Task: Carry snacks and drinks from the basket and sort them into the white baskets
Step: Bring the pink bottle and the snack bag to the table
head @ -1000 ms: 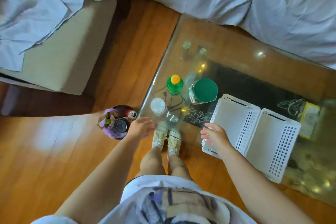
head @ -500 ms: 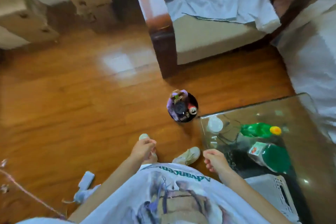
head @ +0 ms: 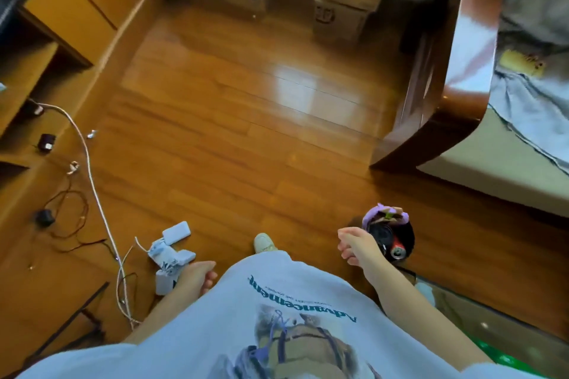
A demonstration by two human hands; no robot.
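1. The basket [head: 388, 237] stands on the wooden floor [head: 234, 138] just beside the person's right hand [head: 357, 244], near the corner of the glass table [head: 492, 311]. It is small, round and dark, crammed with a red-topped can [head: 397, 252], a black lid [head: 380, 234] and a crinkled purple packet [head: 385, 215].
2. The right hand hangs by the basket's rim with loosely curled fingers, holding nothing. The left hand [head: 197, 275] rests at the hip, fingers also loosely curled and holding nothing.
3. Risk 1: the basket is packed tight. Pulling 1 item could drag a neighbour out, and the can, being smooth metal and round, would likely roll across the polished boards.
4. Risk 2: the purple packet looks thin and crumpled. A hard squeeze could crush whatever is inside.
5. Risk 3: white cables [head: 92, 181] and white chargers [head: 172, 251] lie close to the person's shoe [head: 264, 242]. A careless step to the left might snag them.
6. Risk 4: the floor is glossy and reflects the light, so it is probably slippery under a hurried turn.
7. Risk 5: the glass table's edge is hard to see against the floor, and a knee or the basket could knock it on the way back.
8. The white baskets are out of view here, so the carry will need a turn back towards the table. Cardboard boxes [head: 341, 6] stand well apart at the far wall.
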